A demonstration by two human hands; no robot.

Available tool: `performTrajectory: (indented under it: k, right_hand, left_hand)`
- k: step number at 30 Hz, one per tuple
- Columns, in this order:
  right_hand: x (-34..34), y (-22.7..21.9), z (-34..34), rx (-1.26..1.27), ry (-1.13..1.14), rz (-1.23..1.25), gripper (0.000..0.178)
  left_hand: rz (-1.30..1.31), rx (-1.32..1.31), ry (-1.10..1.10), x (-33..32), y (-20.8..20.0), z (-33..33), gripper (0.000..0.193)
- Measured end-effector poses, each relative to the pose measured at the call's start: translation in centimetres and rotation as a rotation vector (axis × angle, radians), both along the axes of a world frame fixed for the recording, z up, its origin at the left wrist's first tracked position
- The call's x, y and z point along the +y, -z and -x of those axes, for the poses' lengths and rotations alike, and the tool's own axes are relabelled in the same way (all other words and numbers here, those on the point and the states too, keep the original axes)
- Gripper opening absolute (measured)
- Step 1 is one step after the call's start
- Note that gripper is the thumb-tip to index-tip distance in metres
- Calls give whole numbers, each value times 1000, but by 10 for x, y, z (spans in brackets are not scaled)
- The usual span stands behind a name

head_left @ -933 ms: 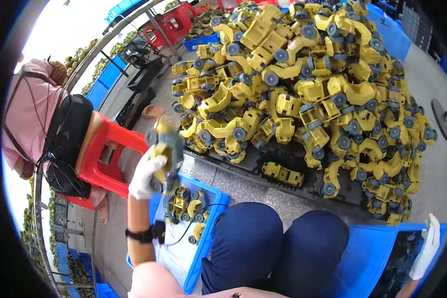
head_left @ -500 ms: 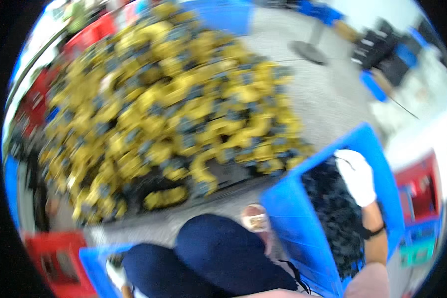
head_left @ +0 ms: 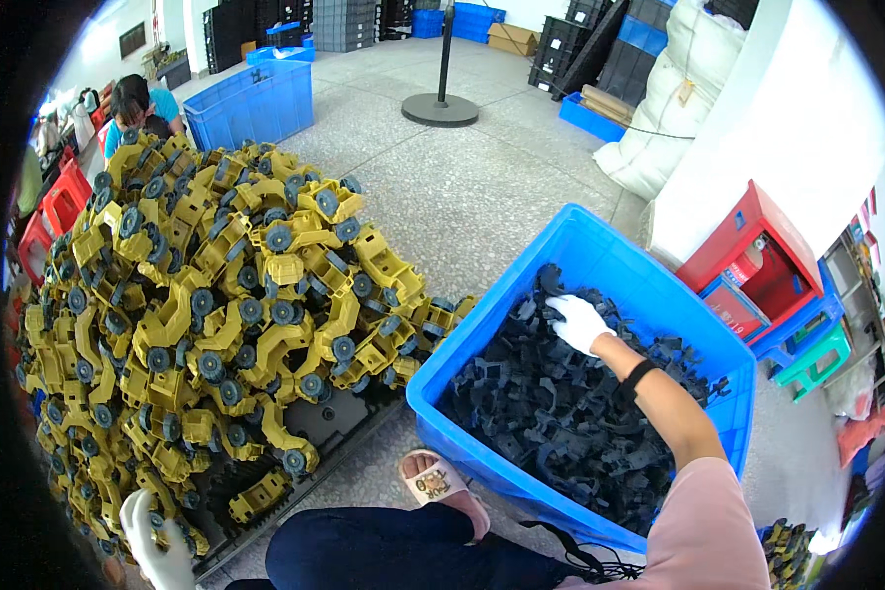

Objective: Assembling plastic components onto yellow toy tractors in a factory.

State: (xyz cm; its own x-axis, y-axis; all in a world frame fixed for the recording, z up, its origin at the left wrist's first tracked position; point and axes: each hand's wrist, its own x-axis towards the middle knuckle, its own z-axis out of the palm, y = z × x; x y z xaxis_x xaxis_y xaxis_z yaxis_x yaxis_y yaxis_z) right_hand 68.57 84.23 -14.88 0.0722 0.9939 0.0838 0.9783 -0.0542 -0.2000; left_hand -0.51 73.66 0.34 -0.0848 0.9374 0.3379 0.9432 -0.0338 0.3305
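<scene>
My right hand (head_left: pixel 578 324), in a white glove, reaches into a big blue bin (head_left: pixel 425 395) filled with loose black plastic parts (head_left: pixel 570 423). Its fingers are closed at the far left part of the heap, on a black plastic part (head_left: pixel 549 280) partly hidden by the glove. At the lower left, my left hand (head_left: pixel 155 541), also gloved in white, is raised with its fingers apart and nothing in it. It is beside the near edge of a large pile of yellow toy vehicle bodies (head_left: pixel 295 339) with dark grey wheels.
The pile rests on a black pallet (head_left: pixel 336 418). My sandalled foot (head_left: pixel 433 482) stands between pile and bin. Right of the bin are a red stool (head_left: pixel 757 236) and a green stool (head_left: pixel 818 362). A post base (head_left: pixel 441 110), another blue bin (head_left: pixel 256 106) and a seated person (head_left: pixel 133 103) are farther off.
The view has turned toward the bin. My right hand has moved from the bin's right side to the far left of the heap. The left hand has come up from a blue container beside my legs.
</scene>
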Motion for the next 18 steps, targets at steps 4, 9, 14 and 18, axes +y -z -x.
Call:
performTrajectory:
  k: [4, 9, 14, 18]
  right_hand:
    - [42, 25, 29, 34, 74, -104, 59]
    - [56, 36, 51, 28, 149, 83, 43]
    - [7, -8, 49, -129, 13, -255, 39]
    - [-19, -50, 56, -213, -89, -560, 40]
  left_hand:
    - [221, -144, 310, 56, 8, -41, 31]
    - [458, -214, 516, 89, 40, -69, 24]
    - [428, -170, 635, 107, 79, -81, 23]
    - [305, -50, 520, 113, 102, -77, 19]
